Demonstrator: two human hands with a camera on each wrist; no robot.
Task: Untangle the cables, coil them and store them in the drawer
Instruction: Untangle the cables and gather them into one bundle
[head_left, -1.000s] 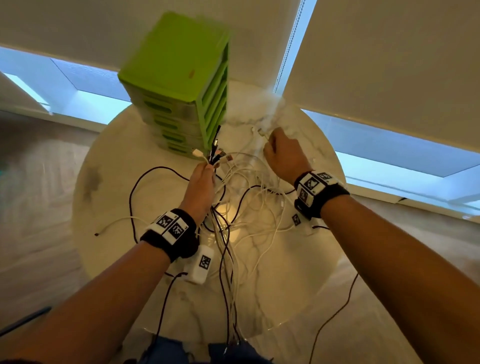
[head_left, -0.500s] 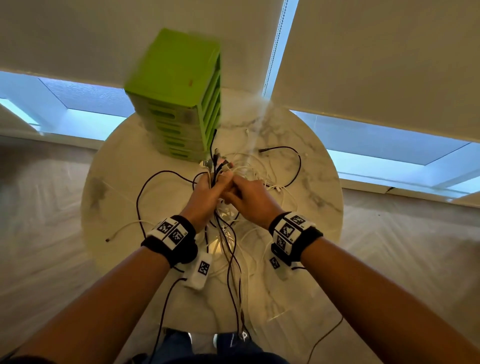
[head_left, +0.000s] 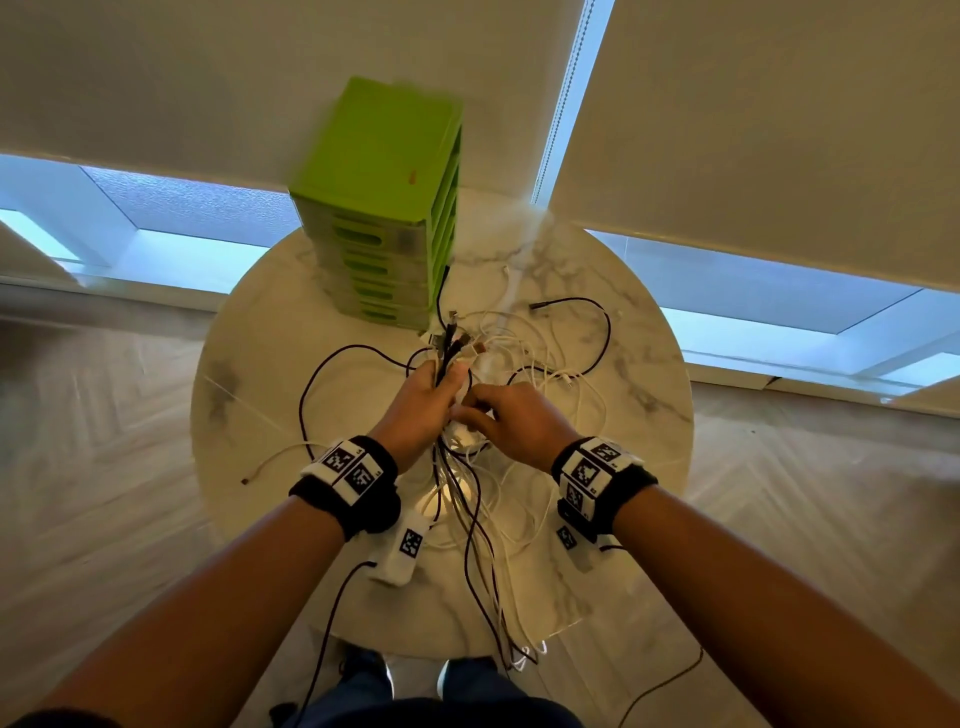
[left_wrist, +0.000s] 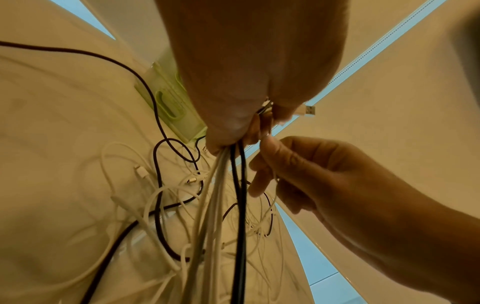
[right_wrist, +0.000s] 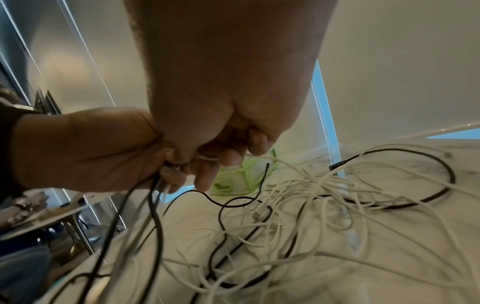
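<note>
My left hand (head_left: 434, 387) grips a bundle of black and white cables (head_left: 451, 343) upright over the table, plug ends sticking out above the fist. The strands (left_wrist: 223, 195) hang from the left hand (left_wrist: 241, 86) down onto the table. My right hand (head_left: 483, 415) sits right against it and pinches a thin white cable (right_wrist: 207, 158) just below the fist, as the right hand (left_wrist: 280, 164) shows in the left wrist view. A loose tangle of cables (right_wrist: 311, 195) spreads behind the hands. The green drawer unit (head_left: 384, 208) stands at the table's far side, drawers closed.
The round marble table (head_left: 244, 374) carries everything. A black cable loop (head_left: 597, 338) lies at the far right, another (head_left: 311, 395) at the left. Several strands hang over the near edge (head_left: 514, 654). Windows and blinds stand behind; another table (right_wrist: 39, 216) is off left.
My right hand, which was stretched out to the far right with a white cable, has come back against the left hand. The left hand keeps its grip on the bundle.
</note>
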